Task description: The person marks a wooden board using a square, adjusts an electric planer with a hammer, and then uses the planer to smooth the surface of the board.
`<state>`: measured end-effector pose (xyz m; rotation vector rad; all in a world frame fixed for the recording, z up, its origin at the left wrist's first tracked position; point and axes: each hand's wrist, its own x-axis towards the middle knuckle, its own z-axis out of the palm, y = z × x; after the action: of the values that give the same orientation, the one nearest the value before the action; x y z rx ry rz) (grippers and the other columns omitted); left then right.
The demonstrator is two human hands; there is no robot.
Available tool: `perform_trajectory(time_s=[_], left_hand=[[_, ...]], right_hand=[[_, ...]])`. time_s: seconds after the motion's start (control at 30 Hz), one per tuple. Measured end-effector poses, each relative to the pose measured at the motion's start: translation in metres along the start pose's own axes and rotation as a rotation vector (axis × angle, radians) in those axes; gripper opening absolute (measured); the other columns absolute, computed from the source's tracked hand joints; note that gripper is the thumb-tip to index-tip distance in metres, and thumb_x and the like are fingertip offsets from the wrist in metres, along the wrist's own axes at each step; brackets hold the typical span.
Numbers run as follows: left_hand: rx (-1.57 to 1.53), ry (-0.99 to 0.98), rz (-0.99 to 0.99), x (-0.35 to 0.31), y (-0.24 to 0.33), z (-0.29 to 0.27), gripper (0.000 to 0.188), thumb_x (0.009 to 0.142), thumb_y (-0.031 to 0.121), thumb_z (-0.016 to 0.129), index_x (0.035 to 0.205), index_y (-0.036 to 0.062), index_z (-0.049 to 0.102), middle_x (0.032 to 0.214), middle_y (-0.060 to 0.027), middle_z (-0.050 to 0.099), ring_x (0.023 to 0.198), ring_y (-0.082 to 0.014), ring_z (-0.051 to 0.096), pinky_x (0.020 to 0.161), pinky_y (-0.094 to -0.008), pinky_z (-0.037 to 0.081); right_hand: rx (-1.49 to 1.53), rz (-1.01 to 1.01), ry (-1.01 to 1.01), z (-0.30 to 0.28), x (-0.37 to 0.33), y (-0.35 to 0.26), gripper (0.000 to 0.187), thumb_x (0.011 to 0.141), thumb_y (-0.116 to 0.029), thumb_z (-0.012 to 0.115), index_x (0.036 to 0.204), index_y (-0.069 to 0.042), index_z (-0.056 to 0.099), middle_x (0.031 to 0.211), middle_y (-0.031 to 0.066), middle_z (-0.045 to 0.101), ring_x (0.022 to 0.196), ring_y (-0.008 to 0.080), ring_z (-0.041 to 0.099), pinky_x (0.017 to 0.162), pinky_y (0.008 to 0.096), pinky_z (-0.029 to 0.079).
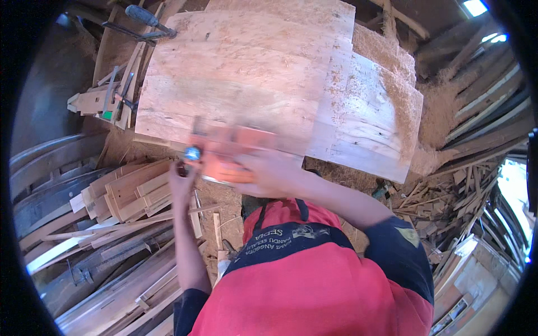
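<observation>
A blurred orange power tool lies at the near edge of a wide pale wooden slab. My right hand is closed over the tool's body from the near side. At the tool's left end my left hand pinches a small part beside a blue knob. Further thick planks, dusted with sawdust, lie side by side to the right of the slab. My red and dark blue shirt fills the lower middle.
Short offcut boards and long strips are heaped on the floor at the left. A clamp with a dark handle and small tools lie at the far left. Scrap wood and sawdust piles sit at the right.
</observation>
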<state>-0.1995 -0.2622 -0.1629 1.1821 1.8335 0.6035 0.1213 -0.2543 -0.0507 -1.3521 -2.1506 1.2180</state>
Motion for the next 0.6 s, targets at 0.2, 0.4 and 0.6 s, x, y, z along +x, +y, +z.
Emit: perform_trajectory(time_s=[0.2,0.4,0.6], left_hand=[[-0.070,-0.168,-0.033,-0.126,0.106,0.138,0.077,0.064,0.038,0.094,0.116,-0.0026,0.053,0.104,-0.0133,0.064,0.091,-0.0218,0.062,0.079,-0.0375,0.052],[-0.065,-0.128,-0.043,-0.121,0.084,0.141,0.090,0.059,0.042,0.098,0.121,-0.0031,0.049,0.098,-0.0102,0.063,0.084,-0.0177,0.060,0.074,-0.0335,0.052],[-0.068,-0.066,-0.133,-0.064,0.068,0.062,0.093,0.059,0.047,0.096,0.122,-0.0067,0.052,0.103,-0.0170,0.067,0.089,-0.0244,0.066,0.077,-0.0380,0.054]], right_hand=[[-0.037,-0.028,0.124,-0.069,-0.176,0.074,0.060,0.064,-0.029,0.088,0.114,-0.005,0.067,0.106,0.0163,0.070,0.096,0.0362,0.069,0.082,0.0458,0.056],[-0.004,0.082,0.046,-0.068,-0.169,0.065,0.056,0.064,-0.027,0.087,0.110,-0.002,0.068,0.105,0.0182,0.069,0.097,0.0387,0.068,0.083,0.0464,0.055],[0.030,-0.035,0.088,-0.033,-0.070,0.023,0.048,0.070,-0.027,0.084,0.108,-0.002,0.069,0.095,0.0172,0.070,0.087,0.0364,0.070,0.076,0.0437,0.056]])
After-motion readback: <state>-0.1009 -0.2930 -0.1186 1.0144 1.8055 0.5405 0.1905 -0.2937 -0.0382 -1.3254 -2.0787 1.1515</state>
